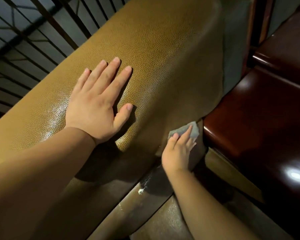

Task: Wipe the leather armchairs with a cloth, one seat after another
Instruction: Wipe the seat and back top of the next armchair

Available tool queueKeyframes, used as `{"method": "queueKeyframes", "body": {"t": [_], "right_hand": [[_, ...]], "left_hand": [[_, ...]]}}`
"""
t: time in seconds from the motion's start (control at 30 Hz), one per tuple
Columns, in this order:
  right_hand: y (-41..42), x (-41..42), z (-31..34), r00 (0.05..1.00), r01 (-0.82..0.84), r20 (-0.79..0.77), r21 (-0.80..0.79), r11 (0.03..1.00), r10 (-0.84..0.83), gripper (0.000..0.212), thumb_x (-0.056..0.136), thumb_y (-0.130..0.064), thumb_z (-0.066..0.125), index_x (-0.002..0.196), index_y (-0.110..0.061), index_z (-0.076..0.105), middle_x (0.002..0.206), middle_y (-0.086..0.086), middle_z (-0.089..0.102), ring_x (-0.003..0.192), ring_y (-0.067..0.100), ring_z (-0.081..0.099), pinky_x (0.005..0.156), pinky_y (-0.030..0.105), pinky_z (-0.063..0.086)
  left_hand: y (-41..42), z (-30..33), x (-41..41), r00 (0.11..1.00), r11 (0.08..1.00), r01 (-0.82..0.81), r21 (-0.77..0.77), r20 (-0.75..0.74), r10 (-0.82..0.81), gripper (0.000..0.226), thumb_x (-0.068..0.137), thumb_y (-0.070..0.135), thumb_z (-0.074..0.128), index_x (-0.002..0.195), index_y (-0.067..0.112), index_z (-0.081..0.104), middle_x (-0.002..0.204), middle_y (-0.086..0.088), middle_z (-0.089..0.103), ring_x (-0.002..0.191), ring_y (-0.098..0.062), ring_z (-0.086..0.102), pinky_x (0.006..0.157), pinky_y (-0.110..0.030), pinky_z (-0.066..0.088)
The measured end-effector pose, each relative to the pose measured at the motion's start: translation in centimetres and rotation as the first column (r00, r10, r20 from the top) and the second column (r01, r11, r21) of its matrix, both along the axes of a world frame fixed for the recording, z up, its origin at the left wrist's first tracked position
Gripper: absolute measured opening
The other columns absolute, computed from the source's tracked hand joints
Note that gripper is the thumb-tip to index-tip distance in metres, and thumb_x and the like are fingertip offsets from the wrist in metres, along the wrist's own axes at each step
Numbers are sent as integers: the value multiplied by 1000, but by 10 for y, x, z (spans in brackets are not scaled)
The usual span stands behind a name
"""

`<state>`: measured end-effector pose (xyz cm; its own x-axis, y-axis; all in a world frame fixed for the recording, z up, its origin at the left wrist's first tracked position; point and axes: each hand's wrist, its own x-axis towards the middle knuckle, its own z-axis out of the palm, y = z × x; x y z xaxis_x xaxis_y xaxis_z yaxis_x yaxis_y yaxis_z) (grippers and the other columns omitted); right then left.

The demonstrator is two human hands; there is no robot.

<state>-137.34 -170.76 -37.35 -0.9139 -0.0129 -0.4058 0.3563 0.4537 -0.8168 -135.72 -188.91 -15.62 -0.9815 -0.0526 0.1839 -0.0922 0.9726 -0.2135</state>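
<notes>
A tan pebbled leather armchair (154, 49) fills the middle of the view, its broad padded top running from lower left to upper right. My left hand (97, 103) rests flat on that top with straight, spread fingers. Lower down, my right hand (177, 149) presses a small grey cloth (193, 130) against the chair's inner side, close to the corner where it meets the dark wood. The fingers lie straight over the cloth, which shows beyond the fingertips. A whitish scuff (142, 189) marks the leather seam below the hands.
A glossy dark red-brown wooden surface (267, 110) runs along the right side, right next to the chair. Behind the chair at upper left stands a dark metal railing (24, 37) with thin bars. More brown leather (163, 220) lies at the bottom.
</notes>
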Motion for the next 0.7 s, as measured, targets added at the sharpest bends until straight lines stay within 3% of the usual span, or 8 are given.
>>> {"method": "queueKeyframes", "body": {"t": [0.1,0.23,0.33,0.43,0.47,0.53,0.6,0.7], "right_hand": [[-16,48,-6,988,-117,-96,64,991,123,86,97,-52,24,161,3,11,154,48,23,143,64,28,122,61,17],[-1,-7,-12,985,-25,-165,98,995,41,84,96,-56,16,165,-12,0,168,31,9,157,44,8,129,51,2],[-4,-26,-8,994,37,-102,70,997,-30,78,99,-53,11,166,-16,-5,171,23,3,159,38,0,129,51,-4],[-34,55,1,981,-106,-157,49,993,113,75,107,-45,5,159,9,18,165,36,11,149,58,22,123,67,13],[-45,99,-1,956,-164,-237,52,985,171,73,110,-43,9,157,11,22,165,36,5,149,58,20,123,67,15],[-58,163,18,932,-304,-211,-14,952,295,74,108,-50,19,165,-8,-3,169,21,-19,158,42,-6,128,57,4],[-65,173,21,934,-304,-202,-13,953,295,84,106,-56,32,162,-22,-21,170,9,-25,157,30,-20,129,48,-3],[-49,111,11,948,-129,-264,182,975,175,73,109,-47,41,166,-12,10,172,18,3,159,38,7,127,55,18]], "left_hand": [[-1,-1,1,1000,1000,4,-3,-6,-4,77,99,58,39,168,27,23,174,-4,22,160,-31,20,128,-56,19],[0,-1,1,1000,1000,-10,-5,-6,10,76,101,59,37,168,30,19,175,-2,20,161,-29,18,129,-53,16],[-1,-3,2,1000,1000,-3,6,-26,3,74,102,59,37,168,31,20,175,0,20,161,-28,18,129,-52,16],[-1,-3,3,999,1000,-5,1,-34,5,73,102,62,34,168,34,19,175,1,20,161,-26,19,129,-51,16],[0,-3,3,999,1000,-7,3,-33,7,73,102,63,33,168,34,18,175,2,20,161,-26,18,130,-51,16],[-1,-3,4,999,1000,-9,9,-43,10,71,103,64,29,167,36,16,175,3,19,161,-24,17,130,-49,15],[-1,-1,7,999,1000,-11,29,-48,12,70,104,64,27,167,38,16,175,4,19,161,-23,17,131,-48,14],[1,3,22,999,996,-35,80,-2,35,69,104,62,25,168,38,13,176,4,16,162,-23,14,131,-46,12]]}}
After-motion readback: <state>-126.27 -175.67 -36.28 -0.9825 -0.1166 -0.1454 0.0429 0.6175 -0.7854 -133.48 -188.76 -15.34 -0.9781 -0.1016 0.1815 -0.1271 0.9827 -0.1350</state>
